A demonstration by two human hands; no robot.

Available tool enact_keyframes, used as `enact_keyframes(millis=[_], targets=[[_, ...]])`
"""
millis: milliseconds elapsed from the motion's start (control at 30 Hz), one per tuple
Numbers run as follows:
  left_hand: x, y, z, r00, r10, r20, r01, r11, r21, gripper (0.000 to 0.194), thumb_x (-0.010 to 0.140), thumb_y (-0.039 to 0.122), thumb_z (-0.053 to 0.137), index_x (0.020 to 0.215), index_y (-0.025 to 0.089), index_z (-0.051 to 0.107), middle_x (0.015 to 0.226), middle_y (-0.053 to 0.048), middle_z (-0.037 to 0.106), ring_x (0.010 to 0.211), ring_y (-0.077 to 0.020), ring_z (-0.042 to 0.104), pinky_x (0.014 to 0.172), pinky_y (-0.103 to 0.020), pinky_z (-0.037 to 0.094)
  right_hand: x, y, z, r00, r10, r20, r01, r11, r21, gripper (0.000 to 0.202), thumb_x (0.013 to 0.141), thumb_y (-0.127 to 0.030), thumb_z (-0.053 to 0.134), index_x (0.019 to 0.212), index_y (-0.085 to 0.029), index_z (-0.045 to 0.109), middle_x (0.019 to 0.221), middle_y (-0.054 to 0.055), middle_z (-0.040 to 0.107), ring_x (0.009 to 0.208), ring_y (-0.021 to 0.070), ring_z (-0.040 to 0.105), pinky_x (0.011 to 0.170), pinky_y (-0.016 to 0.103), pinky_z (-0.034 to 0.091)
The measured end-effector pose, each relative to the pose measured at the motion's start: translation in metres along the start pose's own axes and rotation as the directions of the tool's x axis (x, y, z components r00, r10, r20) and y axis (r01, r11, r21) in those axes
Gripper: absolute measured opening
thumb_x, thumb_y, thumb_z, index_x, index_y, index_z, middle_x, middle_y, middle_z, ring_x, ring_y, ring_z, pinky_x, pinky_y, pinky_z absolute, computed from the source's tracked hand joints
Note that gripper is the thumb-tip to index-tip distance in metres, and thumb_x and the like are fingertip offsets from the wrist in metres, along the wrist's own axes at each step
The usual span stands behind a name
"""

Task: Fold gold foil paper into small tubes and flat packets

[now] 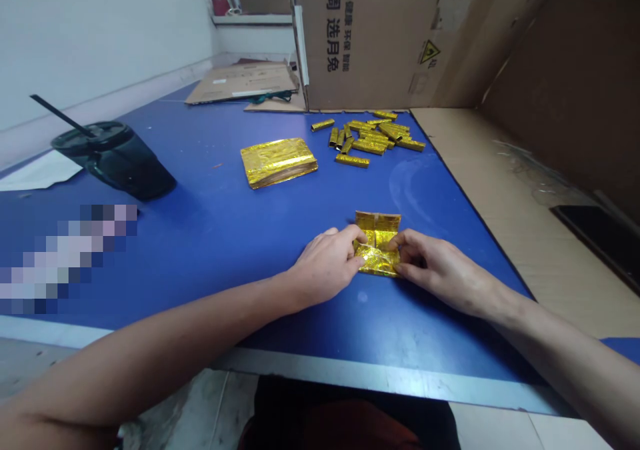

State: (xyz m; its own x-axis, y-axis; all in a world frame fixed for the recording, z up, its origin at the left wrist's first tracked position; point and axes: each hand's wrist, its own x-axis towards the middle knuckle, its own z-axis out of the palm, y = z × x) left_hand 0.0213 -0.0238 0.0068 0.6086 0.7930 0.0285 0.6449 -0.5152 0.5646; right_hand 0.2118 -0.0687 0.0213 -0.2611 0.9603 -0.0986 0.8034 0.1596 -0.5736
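Note:
A gold foil sheet (379,261) lies on the blue table near its front, creased, with its far edge standing up. My left hand (330,260) pinches the sheet's left side between thumb and fingers. On the right side, my right hand (435,263) holds the same sheet, thumb low and fingers above. A stack of flat gold sheets (279,162) rests beyond my left hand. Farther back to the right is a loose pile of small folded gold pieces (373,137), with one piece (353,161) lying just in front of it.
A dark cup (125,163) with a straw stands at the left on the blue table (200,237). Beside it is a white paper (40,171). Flat cardboard (245,80) lies at the back, and a large cardboard box (380,43) rises behind the gold pieces.

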Motion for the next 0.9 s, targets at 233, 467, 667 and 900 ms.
enact_keyframes(millis=[233,467,667,900], targets=[[-0.003,0.001,0.002,0.999,0.042,0.022,-0.045,0.975,0.216,0.026,0.079,0.023,0.043,0.104,0.018,0.050,0.074,-0.003,0.057,0.077,-0.0200,0.051,0.067,-0.033,0.040,-0.001,-0.001,0.003,1.000,-0.003,-0.020,0.002,0.999,-0.047,0.012,0.076,-0.018,0.046,0.087,-0.021,0.046,0.066,-0.003,0.056,0.058,0.0116,0.051,0.055,0.024,0.040],[-0.007,0.006,0.002,0.997,0.070,0.029,-0.075,0.947,0.312,0.023,0.079,0.022,0.045,0.101,0.017,0.051,0.081,-0.003,0.060,0.079,-0.0205,0.049,0.069,-0.033,0.039,0.000,-0.002,0.004,0.999,0.010,-0.030,-0.013,0.996,-0.089,0.009,0.077,-0.018,0.045,0.084,-0.021,0.050,0.068,-0.003,0.059,0.059,0.0119,0.053,0.055,0.024,0.040],[-0.008,0.004,0.005,0.994,0.104,0.011,-0.100,0.916,0.388,0.021,0.081,0.022,0.044,0.100,0.016,0.050,0.084,-0.005,0.060,0.081,-0.0222,0.050,0.070,-0.035,0.038,-0.001,-0.003,0.007,0.998,-0.032,-0.050,0.021,0.978,-0.208,0.014,0.078,-0.017,0.044,0.082,-0.022,0.057,0.076,-0.001,0.065,0.065,0.0138,0.059,0.058,0.025,0.042],[-0.009,0.005,0.005,0.991,0.131,0.013,-0.121,0.872,0.474,0.017,0.080,0.017,0.043,0.095,0.015,0.049,0.083,-0.006,0.059,0.079,-0.0222,0.051,0.067,-0.034,0.037,-0.001,0.003,0.012,0.989,-0.136,-0.062,0.112,0.949,-0.295,0.020,0.081,-0.017,0.042,0.088,-0.023,0.060,0.084,0.000,0.065,0.075,0.0152,0.061,0.065,0.027,0.045]])
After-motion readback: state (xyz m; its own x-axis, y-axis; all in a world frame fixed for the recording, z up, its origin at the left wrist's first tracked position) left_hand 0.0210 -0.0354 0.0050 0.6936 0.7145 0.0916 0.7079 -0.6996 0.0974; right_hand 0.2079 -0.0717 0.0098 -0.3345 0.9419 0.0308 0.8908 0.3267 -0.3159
